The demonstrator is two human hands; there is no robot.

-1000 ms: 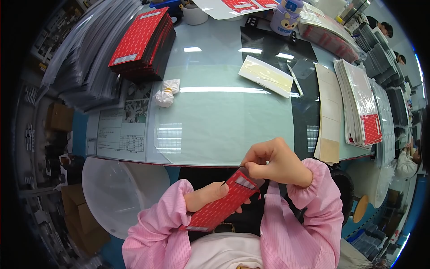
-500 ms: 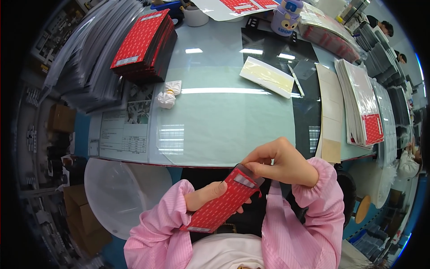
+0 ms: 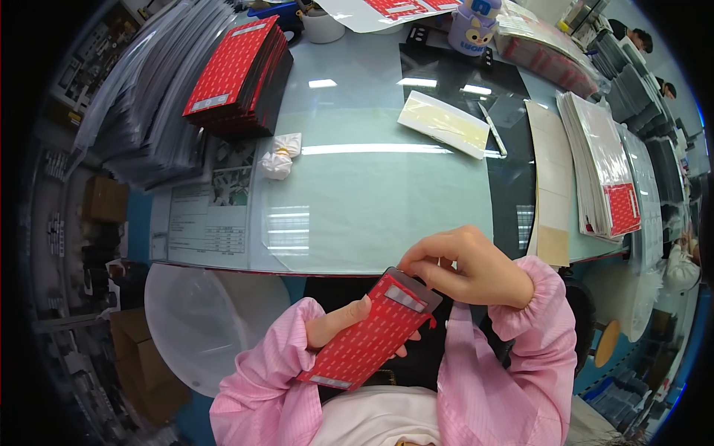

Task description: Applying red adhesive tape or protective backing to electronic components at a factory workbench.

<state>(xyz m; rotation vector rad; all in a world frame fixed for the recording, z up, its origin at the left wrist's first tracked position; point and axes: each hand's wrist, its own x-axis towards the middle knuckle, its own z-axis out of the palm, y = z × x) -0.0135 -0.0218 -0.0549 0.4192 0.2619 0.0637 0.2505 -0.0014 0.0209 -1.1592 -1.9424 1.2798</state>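
A flat oblong piece with a red, small-patterned face point(image 3: 364, 331) lies tilted over my lap, just off the table's front edge. My left hand point(image 3: 342, 323) grips it from the left side, thumb on top and fingers curled beneath. A dark, smooth end point(image 3: 419, 290) sticks out past the red face at the upper right, beside a pale label strip and a small red tab. There my right hand point(image 3: 461, 264) is bent over the dark corner, thumb and forefinger closed together. Whatever those fingertips hold, if anything, is too small to make out.
A stack of red-patterned pieces point(image 3: 238, 70) stands at back left beside clear plastic sleeves point(image 3: 141, 97). On the table lie crumpled white wrapping point(image 3: 279, 157), a pale yellow pad point(image 3: 445, 125) and a craft knife point(image 3: 493, 130). A white tub point(image 3: 201, 320) is below left.
My right fingertips have shifted slightly left along the dark end, and more of that end shows. My left hand keeps its grip on the red-patterned piece.
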